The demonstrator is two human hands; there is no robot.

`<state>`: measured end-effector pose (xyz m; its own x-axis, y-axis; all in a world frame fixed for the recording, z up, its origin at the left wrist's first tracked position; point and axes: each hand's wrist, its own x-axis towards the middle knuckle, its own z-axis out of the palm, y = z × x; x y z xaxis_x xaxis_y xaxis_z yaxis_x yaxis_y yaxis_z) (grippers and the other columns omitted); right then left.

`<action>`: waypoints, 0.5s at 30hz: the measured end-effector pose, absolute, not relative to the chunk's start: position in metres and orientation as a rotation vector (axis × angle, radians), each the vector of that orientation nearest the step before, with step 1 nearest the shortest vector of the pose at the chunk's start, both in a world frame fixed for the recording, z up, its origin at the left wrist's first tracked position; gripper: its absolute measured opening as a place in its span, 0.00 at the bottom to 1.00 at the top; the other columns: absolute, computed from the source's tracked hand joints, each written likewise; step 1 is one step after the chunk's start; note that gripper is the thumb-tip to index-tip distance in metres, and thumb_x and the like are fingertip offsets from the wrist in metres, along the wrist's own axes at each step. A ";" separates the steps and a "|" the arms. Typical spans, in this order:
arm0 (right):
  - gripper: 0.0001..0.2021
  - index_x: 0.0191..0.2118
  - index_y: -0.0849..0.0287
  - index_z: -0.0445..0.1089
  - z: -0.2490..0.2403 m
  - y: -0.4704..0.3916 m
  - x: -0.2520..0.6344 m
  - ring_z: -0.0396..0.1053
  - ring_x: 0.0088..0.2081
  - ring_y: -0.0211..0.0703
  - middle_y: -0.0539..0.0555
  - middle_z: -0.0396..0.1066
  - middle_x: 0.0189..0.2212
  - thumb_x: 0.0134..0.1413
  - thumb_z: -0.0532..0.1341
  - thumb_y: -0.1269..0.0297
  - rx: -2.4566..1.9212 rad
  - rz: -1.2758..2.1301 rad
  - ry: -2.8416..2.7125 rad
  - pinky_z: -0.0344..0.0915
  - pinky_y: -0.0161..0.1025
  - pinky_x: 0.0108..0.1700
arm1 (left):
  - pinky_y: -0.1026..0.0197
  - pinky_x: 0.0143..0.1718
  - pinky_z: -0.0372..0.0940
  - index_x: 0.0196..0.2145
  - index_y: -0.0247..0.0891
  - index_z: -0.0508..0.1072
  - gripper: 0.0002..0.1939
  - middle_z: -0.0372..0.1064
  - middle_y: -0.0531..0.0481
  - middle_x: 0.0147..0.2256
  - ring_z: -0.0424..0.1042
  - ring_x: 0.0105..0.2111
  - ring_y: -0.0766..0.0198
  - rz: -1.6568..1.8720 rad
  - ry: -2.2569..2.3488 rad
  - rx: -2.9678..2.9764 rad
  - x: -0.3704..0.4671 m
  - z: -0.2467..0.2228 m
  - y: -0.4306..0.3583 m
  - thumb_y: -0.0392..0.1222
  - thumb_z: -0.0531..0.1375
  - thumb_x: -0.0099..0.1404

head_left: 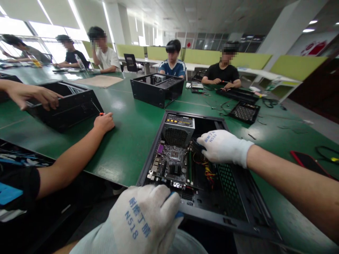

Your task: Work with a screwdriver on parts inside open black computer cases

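An opened black computer case [235, 211] lies on its side at the table's near edge. Inside are a power supply [178, 135], a motherboard [169, 165] and yellow, red and black wires [209, 173]. My gloved left hand [150, 215] has its fingers wrapped round the case's near edge. Over the interior, beside the power supply, my gloved right hand [219, 146] is closed on a dark bundle [198, 145] that looks like black power cables. Its fingertips are partly hidden behind the glove.
At left, a co-worker's hand [104, 122] holds a screwdriver by another black case [66, 109]. A third case [156, 91] stands across the green table [122, 148]. Parts, a black tray [244, 112] and loose cables lie at right. Several people sit around.
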<state>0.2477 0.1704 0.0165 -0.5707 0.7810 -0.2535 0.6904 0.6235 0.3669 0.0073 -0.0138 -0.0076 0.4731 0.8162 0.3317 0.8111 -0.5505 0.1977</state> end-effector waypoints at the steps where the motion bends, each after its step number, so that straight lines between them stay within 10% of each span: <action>1: 0.14 0.45 0.62 0.78 0.016 0.173 0.248 0.79 0.43 0.57 0.64 0.80 0.40 0.58 0.59 0.64 1.190 0.324 2.451 0.70 0.45 0.42 | 0.64 0.28 0.69 0.46 0.51 0.76 0.11 0.71 0.55 0.33 0.77 0.29 0.64 0.628 1.484 2.680 0.007 -0.008 -0.014 0.47 0.55 0.70; 15: 0.16 0.44 0.64 0.80 0.006 0.194 0.239 0.77 0.46 0.59 0.68 0.80 0.44 0.62 0.60 0.58 1.260 0.460 2.359 0.69 0.48 0.45 | 0.63 0.28 0.70 0.47 0.53 0.77 0.13 0.73 0.54 0.33 0.78 0.29 0.62 0.716 1.497 2.636 0.007 -0.012 -0.014 0.46 0.55 0.68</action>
<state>0.2393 0.1944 0.0060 -0.4979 0.8413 -0.2104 0.7004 0.5332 0.4745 0.0075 -0.0145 -0.0123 0.4325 0.8195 0.3760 0.8070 -0.5379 0.2440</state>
